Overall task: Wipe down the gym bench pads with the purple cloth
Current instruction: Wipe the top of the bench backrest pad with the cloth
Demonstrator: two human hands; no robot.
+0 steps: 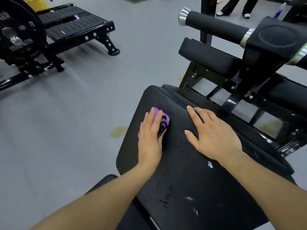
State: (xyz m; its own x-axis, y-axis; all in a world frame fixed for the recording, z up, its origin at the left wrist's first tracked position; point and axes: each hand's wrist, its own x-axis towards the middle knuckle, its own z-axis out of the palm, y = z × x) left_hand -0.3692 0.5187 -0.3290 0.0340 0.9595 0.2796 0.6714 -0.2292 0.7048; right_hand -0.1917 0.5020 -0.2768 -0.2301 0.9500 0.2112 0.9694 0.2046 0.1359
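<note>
At the far left we see a black round weight plate mounted on a black steel machine frame, with a slotted black metal platform beside it standing on the grey rubber floor. Moving right, our left hand lies flat on the purple-and-black patterned cloth, fingers straight and close together, pressing it against the wide black padded bench pad near the pad's left edge. Small water droplets sit on the pad between our hands. Our right hand rests palm-down on the same pad, well apart from the cloth, fingers straight and slightly spread, holding nothing. Further right and above are a smaller black cushion and a black foam roller with chrome end cap.
</note>
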